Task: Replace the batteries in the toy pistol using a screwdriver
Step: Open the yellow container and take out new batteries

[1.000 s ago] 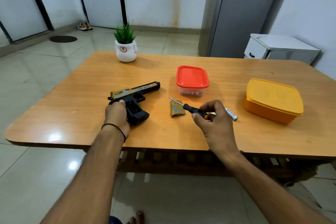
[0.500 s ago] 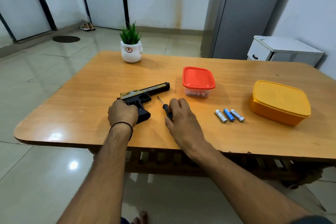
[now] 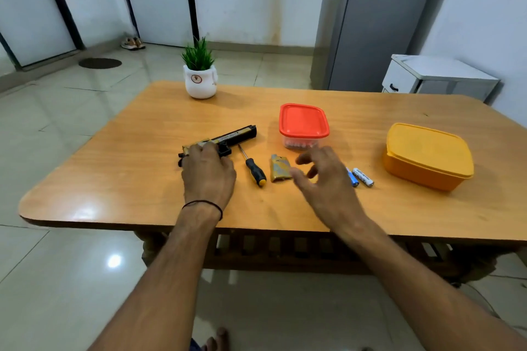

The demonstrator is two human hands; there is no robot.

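Nearest the camera, bare toes [image 3: 219, 336] showed on the tiled floor [image 3: 57, 279]; above them two bare forearms [image 3: 159, 279] reached over the near edge of the wooden tabletop [image 3: 128, 179]; the left wrist wore a thin dark band [image 3: 204, 204]. The left hand [image 3: 208, 177] lay palm down over the grip end of the toy pistol [image 3: 233, 135], its fingers curled over the black frame and holding it against the tabletop; the pistol lay on its side, left of centre, its black and gold barrel pointing away to the right. The right hand [image 3: 328, 182] hovered just above the tabletop, blurred, its fingers loosely spread and holding nothing. Between the two hands lay the screwdriver [image 3: 255, 169], its black and yellow handle nearest and its tip near the pistol's underside; just to its right lay the gold battery cover [image 3: 279, 169], apart from the pistol and close by the right thumb. Just past the right hand lay the batteries [image 3: 362, 177], one blue and one silver showing side by side, the blue one partly hidden by the hand. Farther back stood a clear box with a red lid [image 3: 303, 122]; well to the right sat a yellow box [image 3: 427, 155], lid on. Near the far edge stood a white pot with a green plant [image 3: 199, 77]; beyond the tabletop were a white cabinet [image 3: 436, 77], a grey refrigerator [image 3: 370, 20] and a pair of shoes [image 3: 132, 43] by the wall.
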